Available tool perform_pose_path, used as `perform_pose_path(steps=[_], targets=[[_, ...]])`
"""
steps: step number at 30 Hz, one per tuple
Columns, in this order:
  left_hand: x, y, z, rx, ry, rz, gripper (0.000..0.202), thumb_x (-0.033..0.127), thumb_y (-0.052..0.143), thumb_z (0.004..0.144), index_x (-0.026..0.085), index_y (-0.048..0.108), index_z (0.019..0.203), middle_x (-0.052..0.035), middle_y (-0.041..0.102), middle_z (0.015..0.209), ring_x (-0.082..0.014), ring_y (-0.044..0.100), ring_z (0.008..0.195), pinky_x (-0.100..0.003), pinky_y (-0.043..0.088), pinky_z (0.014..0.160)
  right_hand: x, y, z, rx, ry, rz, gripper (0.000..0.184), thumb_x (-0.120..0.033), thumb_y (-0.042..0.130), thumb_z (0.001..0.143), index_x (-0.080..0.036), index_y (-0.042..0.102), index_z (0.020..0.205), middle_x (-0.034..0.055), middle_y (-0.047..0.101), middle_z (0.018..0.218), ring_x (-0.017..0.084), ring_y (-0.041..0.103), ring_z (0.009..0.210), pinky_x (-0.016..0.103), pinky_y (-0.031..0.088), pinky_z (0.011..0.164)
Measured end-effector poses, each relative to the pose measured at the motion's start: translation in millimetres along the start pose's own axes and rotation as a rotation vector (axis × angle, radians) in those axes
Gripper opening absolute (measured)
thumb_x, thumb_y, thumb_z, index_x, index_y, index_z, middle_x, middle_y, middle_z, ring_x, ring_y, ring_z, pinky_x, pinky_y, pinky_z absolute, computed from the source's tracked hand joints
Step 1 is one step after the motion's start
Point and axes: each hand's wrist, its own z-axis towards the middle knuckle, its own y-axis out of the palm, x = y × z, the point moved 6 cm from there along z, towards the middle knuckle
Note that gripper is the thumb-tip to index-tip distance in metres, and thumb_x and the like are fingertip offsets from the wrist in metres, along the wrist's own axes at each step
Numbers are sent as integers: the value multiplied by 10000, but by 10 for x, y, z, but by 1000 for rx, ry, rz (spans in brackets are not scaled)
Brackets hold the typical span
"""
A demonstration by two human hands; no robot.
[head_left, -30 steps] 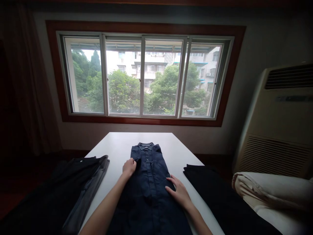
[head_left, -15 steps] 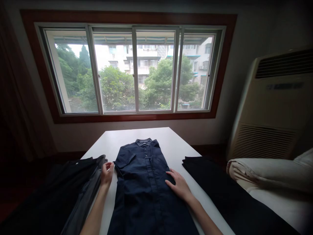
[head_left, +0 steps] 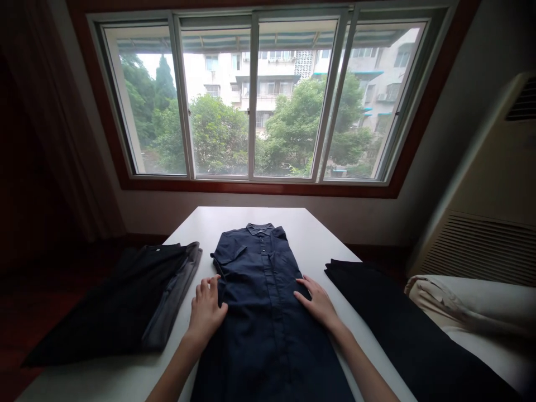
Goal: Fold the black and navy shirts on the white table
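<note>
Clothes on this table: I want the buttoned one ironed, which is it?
The navy shirt between the left hand and right hand, button placket showing; the folded dark garment to its left and black one to its right show none.

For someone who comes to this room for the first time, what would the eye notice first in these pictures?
The wide window fills the top of the view, showing green trees and a pale building. Below it, a navy button-up shirt lies flat on a white table, with the left hand and right hand at its sides. Dark folded clothes lie left and right.
</note>
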Motion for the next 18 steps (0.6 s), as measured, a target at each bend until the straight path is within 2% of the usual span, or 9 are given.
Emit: perform_pose_path(steps=[4, 8, 13, 15, 18], targets=[[47, -267, -334, -73, 0, 99, 529, 121, 389, 817, 168, 408, 1343, -128, 538, 1235, -254, 520, 1141, -322, 413, 886, -8, -7, -7, 0, -7, -11, 496, -464, 517, 811, -225, 617, 1234, 83, 486, 1421, 260, 434, 1324, 394, 310, 1125], [-155, -321, -470, -206, -107, 82, 496, 108, 347, 831, 192, 411, 1316, -108, 624, 1153, -264, 620, 999, -308, 421, 758, -21, -11, -20, -9, -7, -26, 508, -469, 504, 819, -210, 608, 1244, 92, 477, 1427, 260, 424, 1331, 394, 305, 1129], [-536, -327, -587, -179, -174, -145, 376, 125, 358, 796, 232, 461, 1141, -36, 665, 889, -223, 650, 848, -285, 418, 736, -25, -4, -24, -4, -14, -31, 502, -462, 507, 820, -208, 609, 1240, 95, 477, 1425, 264, 430, 1324, 402, 302, 1129], [-672, -317, -659, -190, -234, -253, 316, 155, 387, 768, 237, 466, 1063, -18, 654, 863, -200, 649, 788, -272, 432, 717, -14, 1, -19, 2, -12, -30, 490, -456, 508, 818, -219, 613, 1234, 89, 481, 1423, 266, 436, 1319, 405, 309, 1124], [-774, -287, -795, -239, -302, -424, 292, 260, 430, 760, 237, 455, 1050, -15, 645, 858, -188, 646, 715, -264, 464, 670, 10, 9, -17, 11, -16, -24, 485, -451, 504, 820, -215, 612, 1230, 93, 476, 1426, 266, 427, 1327, 402, 311, 1125]])
